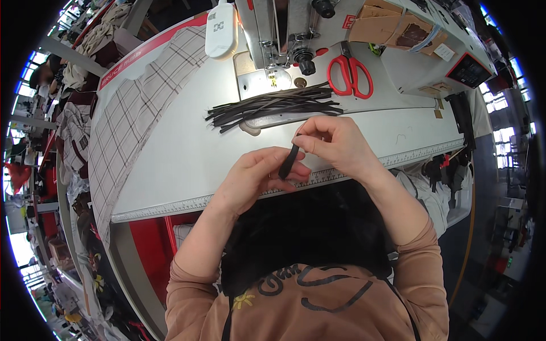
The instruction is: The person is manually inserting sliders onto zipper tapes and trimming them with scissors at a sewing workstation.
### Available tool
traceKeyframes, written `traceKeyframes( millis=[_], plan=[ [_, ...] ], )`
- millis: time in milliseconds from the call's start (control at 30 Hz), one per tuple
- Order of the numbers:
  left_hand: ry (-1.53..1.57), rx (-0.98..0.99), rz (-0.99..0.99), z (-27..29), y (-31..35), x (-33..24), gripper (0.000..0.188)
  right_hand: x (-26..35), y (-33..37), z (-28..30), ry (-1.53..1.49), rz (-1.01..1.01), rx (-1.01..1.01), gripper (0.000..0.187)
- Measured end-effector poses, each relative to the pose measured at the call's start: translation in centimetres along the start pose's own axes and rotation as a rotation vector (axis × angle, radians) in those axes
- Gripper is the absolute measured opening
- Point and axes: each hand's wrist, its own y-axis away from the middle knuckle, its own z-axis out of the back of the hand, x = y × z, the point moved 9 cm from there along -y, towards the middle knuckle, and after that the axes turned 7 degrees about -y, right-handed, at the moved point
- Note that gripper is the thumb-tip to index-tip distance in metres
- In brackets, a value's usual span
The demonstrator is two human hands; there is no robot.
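A short dark fabric strip [289, 161] is pinched between both hands above the table's front edge. My right hand [335, 142] grips its upper end with thumb and fingers. My left hand [259, 179] holds its lower end against the fingers. Just beyond the hands lies a pile of several long dark strips [273, 107] on the white sewing table [182, 153], in front of the sewing machine [278, 34].
Red-handled scissors [350, 75] lie to the right of the machine's needle area. A checked cloth [131, 119] drapes over the table's left side. A ruler strip [415, 154] runs along the front edge. Black fabric [307, 227] lies in my lap. Cardboard pieces [392, 25] sit at back right.
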Motion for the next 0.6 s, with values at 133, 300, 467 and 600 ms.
traceKeyframes(
  millis=[133, 300, 467, 600],
  plan=[
    [-0.024, 0.015, -0.044, -0.1, -0.2, -0.9, 0.036, 0.4, 0.1, 0.2, 0.027, 0.019, -0.026, 0.013],
    [-0.198, -0.078, -0.076, 0.2, -0.7, -1.2, 0.027, 0.7, 0.3, 0.2, 0.042, 0.02, -0.044, 0.013],
    [-0.119, -0.102, -0.047, 0.6, -1.4, -0.4, 0.021, 0.1, 0.1, 0.4, 0.02, 0.03, -0.056, 0.012],
    [0.006, -0.088, -0.05, 0.8, -1.4, -0.3, 0.02, 1.6, -0.5, 4.6, 0.347, 0.258, -0.293, 0.013]
  ],
)
